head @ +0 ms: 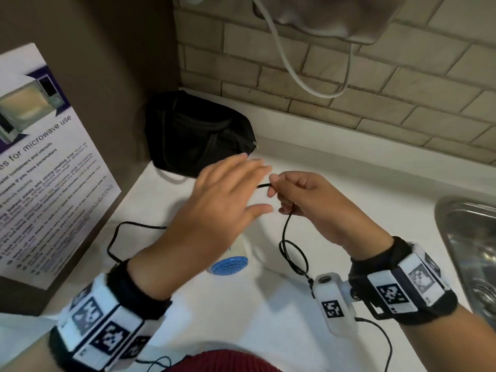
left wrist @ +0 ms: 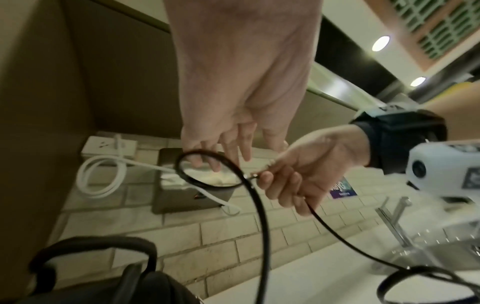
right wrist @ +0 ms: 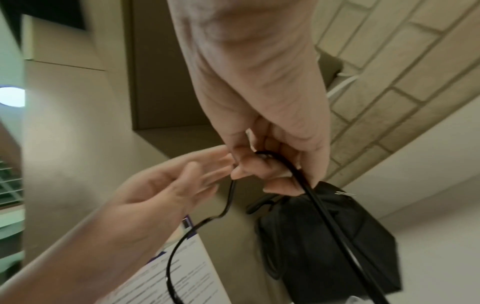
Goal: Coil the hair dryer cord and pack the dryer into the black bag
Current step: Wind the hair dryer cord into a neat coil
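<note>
The black cord (head: pixel 285 232) hangs in the air above the white counter (head: pixel 335 178), pinched near one end by the right hand (head: pixel 308 202), fingers curled round it. From that pinch it drops into a small loop just above the counter, and another stretch trails off to the left along the counter. The left hand (head: pixel 225 202) hovers right beside the right hand, fingers straight and spread, gripping nothing; in the left wrist view a loop of cord (left wrist: pixel 207 170) sits in front of its fingertips (left wrist: pixel 215 164), contact unclear. The dryer (head: pixel 230 261), white with a blue grille, lies on the counter below the left hand, mostly hidden. The black bag (head: pixel 198 132) sits on the counter behind the hands, in the corner against the brick wall (head: pixel 349 89). A microwave poster (head: pixel 45 167) leans left of the bag; a steel sink (head: pixel 472 245) lies far right.
</note>
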{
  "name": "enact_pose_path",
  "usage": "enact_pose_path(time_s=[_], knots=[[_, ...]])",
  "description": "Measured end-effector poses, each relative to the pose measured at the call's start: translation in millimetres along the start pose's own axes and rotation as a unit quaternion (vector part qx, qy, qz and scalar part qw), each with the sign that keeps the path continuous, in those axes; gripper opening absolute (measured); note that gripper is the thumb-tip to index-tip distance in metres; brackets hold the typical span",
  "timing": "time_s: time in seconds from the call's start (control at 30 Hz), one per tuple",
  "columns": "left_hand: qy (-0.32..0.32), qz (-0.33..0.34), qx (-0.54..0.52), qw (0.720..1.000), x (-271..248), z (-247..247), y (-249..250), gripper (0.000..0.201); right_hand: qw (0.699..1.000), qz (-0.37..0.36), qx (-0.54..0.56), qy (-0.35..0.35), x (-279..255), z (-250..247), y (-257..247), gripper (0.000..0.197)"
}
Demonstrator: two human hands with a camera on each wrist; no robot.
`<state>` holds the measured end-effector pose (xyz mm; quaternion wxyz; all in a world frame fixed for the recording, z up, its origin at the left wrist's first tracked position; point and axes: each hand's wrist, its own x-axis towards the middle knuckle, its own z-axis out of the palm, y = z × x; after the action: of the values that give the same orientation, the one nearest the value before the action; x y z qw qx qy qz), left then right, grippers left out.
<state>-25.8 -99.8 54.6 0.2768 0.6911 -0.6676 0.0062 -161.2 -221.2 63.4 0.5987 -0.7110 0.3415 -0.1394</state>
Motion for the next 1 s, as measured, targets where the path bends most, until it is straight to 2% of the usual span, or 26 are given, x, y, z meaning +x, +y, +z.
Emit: enact_pose_path(time_s=[0.07, 0.1, 0.2, 0.27, 0.33, 0.4, 0.5, 0.6, 0.67, 0.77, 0.8, 0.87, 0.93, 1.0], knots=[[-0.014, 0.017, 0.084, 0.996, 7.2, 6.5, 7.3, 0.052, 0.999, -0.027, -0.023, -0.027, -1.3, 7.0, -2.7, 0.034], [-0.031, -0.001, 0.082, 0.996, 9.1, 9.9, 9.0, 0.048, 0.998, -0.035, -0.035, -0.04, -2.4, 9.2, -3.5, 0.035], [-0.048, -0.048, 0.013, 0.998, 8.3, 20.7, 0.4, 0.061, 0.997, -0.039, -0.044, -0.054, -3.9, 10.4, -0.5, 0.026], [-0.026, -0.058, -0.021, 0.998, 7.5, 17.6, -5.7, 0.048, 0.997, -0.029, -0.056, -0.048, -4.8, 6.9, 6.7, 0.025], [0.021, -0.099, -0.089, 0.991, 6.2, 10.3, -11.8, 0.032, 0.996, -0.014, -0.086, -0.036, -7.5, -0.3, 18.1, 0.026], [0.067, -0.148, -0.165, 0.973, 3.1, 4.0, -20.3, 0.026, 0.992, 0.027, -0.12, -0.043, -12.3, -9.9, 34.7, 0.04], [0.121, -0.172, -0.227, 0.951, -0.2, 0.0, -35.1, 0.025, 0.971, 0.093, -0.197, -0.096, -18.8, -18.0, 67.9, 0.076], [0.127, -0.179, -0.285, 0.933, -0.9, 2.0, -46.2, 0.029, 0.955, 0.104, -0.241, -0.136, -17.5, -7.8, 104.5, 0.086], [0.118, -0.187, -0.331, 0.917, -1.5, 3.8, -48.8, 0.032, 0.945, 0.069, -0.283, -0.148, -12.5, 5.2, 123.9, 0.069], [0.112, -0.2, -0.369, 0.9, -3.6, 2.9, -51.8, 0.033, 0.95, 0.017, -0.289, -0.12, -6.3, 20.1, 134.1, 0.02], [0.112, -0.21, -0.387, 0.891, -4.7, 1.9, -53.8, 0.033, 0.952, 0.006, -0.284, -0.115, -5.2, 21.0, 133.5, 0.012], [0.106, -0.253, -0.443, 0.854, -7.9, -1.2, -58.2, 0.034, 0.962, 0.008, -0.249, -0.114, -6.4, 18.6, 128.0, 0.011], [0.086, -0.293, -0.48, 0.823, -12.5, -0.4, -62.6, 0.034, 0.984, 0.024, -0.14, -0.105, -10.3, 14.9, 119.6, 0.011], [0.06, -0.321, -0.45, 0.831, -16.9, 7.8, -64.0, 0.032, 0.994, 0.033, -0.021, -0.102, -13.5, 15.2, 111.0, 0.013]])
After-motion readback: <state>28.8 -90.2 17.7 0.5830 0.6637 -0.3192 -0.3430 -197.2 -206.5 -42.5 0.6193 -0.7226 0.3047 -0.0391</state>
